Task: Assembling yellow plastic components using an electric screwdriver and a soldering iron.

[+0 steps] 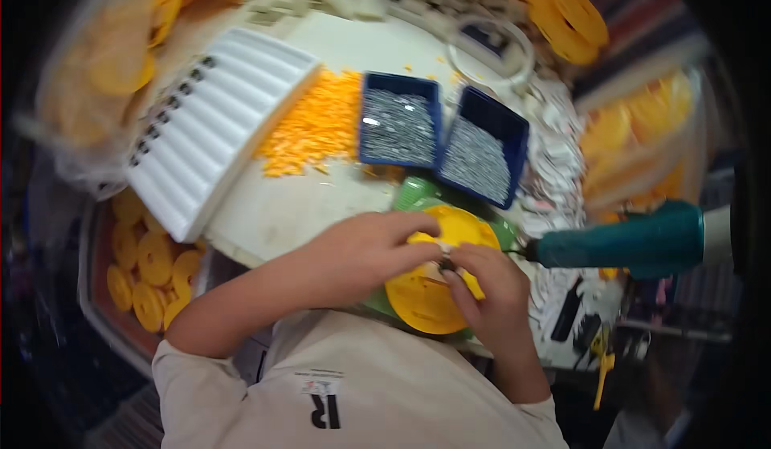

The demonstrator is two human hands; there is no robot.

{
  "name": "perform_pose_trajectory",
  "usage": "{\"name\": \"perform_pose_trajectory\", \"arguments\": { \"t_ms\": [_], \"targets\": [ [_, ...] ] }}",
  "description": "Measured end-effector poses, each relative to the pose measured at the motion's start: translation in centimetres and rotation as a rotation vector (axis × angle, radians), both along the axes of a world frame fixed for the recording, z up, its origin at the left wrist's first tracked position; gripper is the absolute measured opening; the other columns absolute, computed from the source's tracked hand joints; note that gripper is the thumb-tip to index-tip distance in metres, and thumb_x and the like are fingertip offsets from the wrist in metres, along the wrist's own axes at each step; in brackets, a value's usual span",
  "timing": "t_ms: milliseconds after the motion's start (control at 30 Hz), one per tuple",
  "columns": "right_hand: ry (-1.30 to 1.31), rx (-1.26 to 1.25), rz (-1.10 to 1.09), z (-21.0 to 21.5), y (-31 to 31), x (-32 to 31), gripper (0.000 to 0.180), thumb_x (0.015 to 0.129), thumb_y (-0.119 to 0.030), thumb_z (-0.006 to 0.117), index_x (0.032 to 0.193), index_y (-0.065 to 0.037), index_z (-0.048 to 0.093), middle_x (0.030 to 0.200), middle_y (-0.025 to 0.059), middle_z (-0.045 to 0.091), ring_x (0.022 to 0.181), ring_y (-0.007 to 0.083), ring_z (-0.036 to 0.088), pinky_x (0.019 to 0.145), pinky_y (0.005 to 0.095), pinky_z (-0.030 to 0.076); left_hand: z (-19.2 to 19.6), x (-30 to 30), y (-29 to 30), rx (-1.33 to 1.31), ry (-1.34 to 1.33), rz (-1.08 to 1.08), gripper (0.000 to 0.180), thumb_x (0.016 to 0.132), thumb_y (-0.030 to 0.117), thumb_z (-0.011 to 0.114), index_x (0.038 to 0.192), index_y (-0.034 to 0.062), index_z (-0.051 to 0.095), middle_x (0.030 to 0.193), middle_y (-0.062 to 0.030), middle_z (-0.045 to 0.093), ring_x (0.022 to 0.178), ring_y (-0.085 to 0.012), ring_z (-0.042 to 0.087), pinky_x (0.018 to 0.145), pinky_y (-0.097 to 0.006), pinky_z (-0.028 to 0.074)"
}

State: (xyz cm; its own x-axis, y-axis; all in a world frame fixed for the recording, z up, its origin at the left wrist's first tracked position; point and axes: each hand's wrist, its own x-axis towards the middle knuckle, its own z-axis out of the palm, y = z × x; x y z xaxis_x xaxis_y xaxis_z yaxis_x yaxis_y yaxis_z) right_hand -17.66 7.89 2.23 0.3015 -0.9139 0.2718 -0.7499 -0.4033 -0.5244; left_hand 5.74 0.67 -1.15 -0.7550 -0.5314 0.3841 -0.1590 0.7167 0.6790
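A round yellow plastic disc (427, 308) lies in front of me on a green base (414, 192). Over its middle, my left hand (373, 248) reaches in from the left, fingers pinched on a small white and dark part (446, 263). From the right my right hand (494, 288) pinches the same part between thumb and fingers. The part is small and blurred, so its kind does not show, and the fingers partly cover it. A teal power screwdriver (618, 242) points at the disc from the right, with neither hand on it.
Two blue trays of small metal screws (399, 124) (478, 158) stand beyond the disc. Left of them lie a heap of small orange pieces (313, 128) and a white ribbed tray (225, 112). A bin of yellow discs (152, 260) is at lower left; white strips (554, 152) lie right.
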Motion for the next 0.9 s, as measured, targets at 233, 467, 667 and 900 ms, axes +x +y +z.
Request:
{"name": "perform_pose_trajectory", "arguments": {
  "t_ms": [233, 467, 667, 900],
  "targets": [
    [0.053, 0.022, 0.002, -4.0, -0.2, 1.2, 0.024, 0.081, -0.011, 0.080, 0.102, -0.004, 0.072, 0.116, 0.0121, 0.071, 0.118, 0.0356, 0.065, 0.098, 0.0454, 0.053, -1.2, 0.3, -0.8, 0.036, -0.159, 0.000, 0.040, 0.083, 0.002, 0.066, 0.123, 0.0064, 0.063, 0.139, -0.0178, 0.059, 0.125, -0.0368, 0.059, 0.105, -0.046, 0.047],
    [0.116, -0.002, -0.016, -5.3, -0.5, 1.5, 0.022, 0.080, -0.011, 0.080, 0.098, -0.004, 0.071, 0.116, 0.0123, 0.070, 0.117, 0.0356, 0.064, 0.097, 0.0455, 0.052, -0.5, 1.1, -4.0, 0.050, -0.055, 0.196, 0.036, 0.085, 0.004, 0.073, 0.120, 0.0069, 0.066, 0.134, -0.0136, 0.064, 0.126, -0.0352, 0.058, 0.107, -0.045, 0.044],
    [0.037, -0.055, -0.025, -3.1, -0.6, 0.3, 0.022, 0.081, -0.012, 0.079, 0.099, -0.004, 0.072, 0.112, 0.0109, 0.070, 0.111, 0.0338, 0.066, 0.094, 0.0457, 0.053, -2.3, -1.1, -11.2, -0.378, -0.257, 0.466, 0.021, 0.086, 0.018, 0.077, 0.104, 0.0095, 0.072, 0.111, -0.0048, 0.068, 0.107, -0.0264, 0.062, 0.094, -0.044, 0.046],
    [-0.114, -0.336, -0.338, 1.4, -0.8, -6.0, 0.030, 0.087, -0.011, 0.076, 0.115, 0.000, 0.068, 0.117, 0.0158, 0.069, 0.110, 0.0302, 0.066, 0.097, 0.0401, 0.050, -3.8, -0.9, -12.6, -0.386, -0.376, 0.483, 0.014, 0.087, 0.020, 0.077, 0.097, 0.0122, 0.072, 0.103, -0.0031, 0.067, 0.102, -0.0238, 0.063, 0.095, -0.043, 0.044]
  ]
}}
